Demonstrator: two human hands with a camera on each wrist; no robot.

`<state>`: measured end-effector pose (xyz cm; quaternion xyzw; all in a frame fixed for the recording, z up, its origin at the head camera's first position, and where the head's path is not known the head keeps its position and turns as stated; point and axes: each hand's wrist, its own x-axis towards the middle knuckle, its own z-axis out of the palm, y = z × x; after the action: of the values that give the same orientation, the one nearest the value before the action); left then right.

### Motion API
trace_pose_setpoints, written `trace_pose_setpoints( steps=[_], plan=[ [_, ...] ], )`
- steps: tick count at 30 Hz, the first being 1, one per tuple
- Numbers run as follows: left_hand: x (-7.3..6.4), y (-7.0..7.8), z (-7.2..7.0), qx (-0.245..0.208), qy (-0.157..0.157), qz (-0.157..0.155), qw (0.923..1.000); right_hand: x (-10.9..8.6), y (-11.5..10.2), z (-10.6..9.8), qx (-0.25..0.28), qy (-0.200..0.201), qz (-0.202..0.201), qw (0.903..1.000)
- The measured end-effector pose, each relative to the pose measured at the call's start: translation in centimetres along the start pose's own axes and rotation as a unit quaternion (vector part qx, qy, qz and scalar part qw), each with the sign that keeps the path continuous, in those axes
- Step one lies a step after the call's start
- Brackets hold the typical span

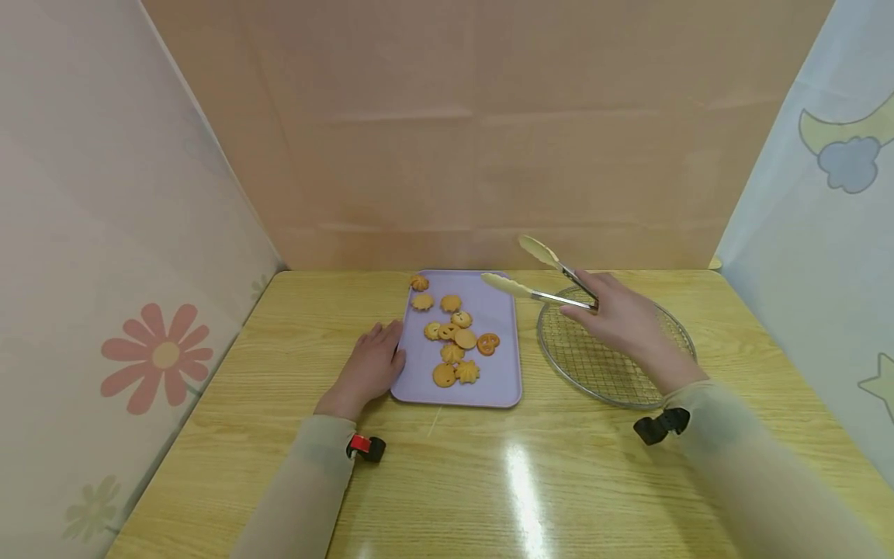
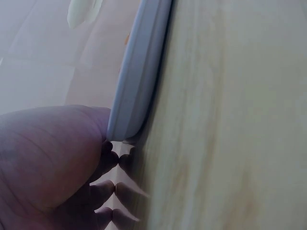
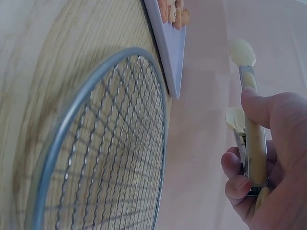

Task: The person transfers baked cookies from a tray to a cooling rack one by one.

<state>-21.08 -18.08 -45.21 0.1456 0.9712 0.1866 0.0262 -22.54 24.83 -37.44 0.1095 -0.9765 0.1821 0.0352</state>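
Observation:
My right hand grips a pair of tongs with cream tips, thumb along one arm and fingers round the other. The tongs' arms are spread, with nothing between the tips, which hang over and beyond the far right corner of the lilac tray. Several cookies lie on the tray, most of them near its middle, along with a pretzel-shaped one. My left hand rests on the table at the tray's left side, its thumb touching the rim and its fingertips on the wood.
Below my right hand, a round wire mesh rack with a metal rim lies right of the tray. The wooden table meets an upright tan backdrop at the back. Printed panels stand at both sides.

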Motion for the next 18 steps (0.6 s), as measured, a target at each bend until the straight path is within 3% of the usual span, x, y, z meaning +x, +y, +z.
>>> trace_pose_setpoints(
  steps=[10, 18],
  plan=[
    [-0.1, -0.1, 0.0, 0.001, -0.008, -0.007, 0.9999, 1.6, -1.9, 1.5, -0.024, 0.013, -0.032, 0.9991],
    [0.1, -0.1, 0.1, 0.005, -0.005, -0.004, 1.0, 2.5, -3.4, 2.3, -0.021, 0.011, -0.036, 0.9991]
  ],
)
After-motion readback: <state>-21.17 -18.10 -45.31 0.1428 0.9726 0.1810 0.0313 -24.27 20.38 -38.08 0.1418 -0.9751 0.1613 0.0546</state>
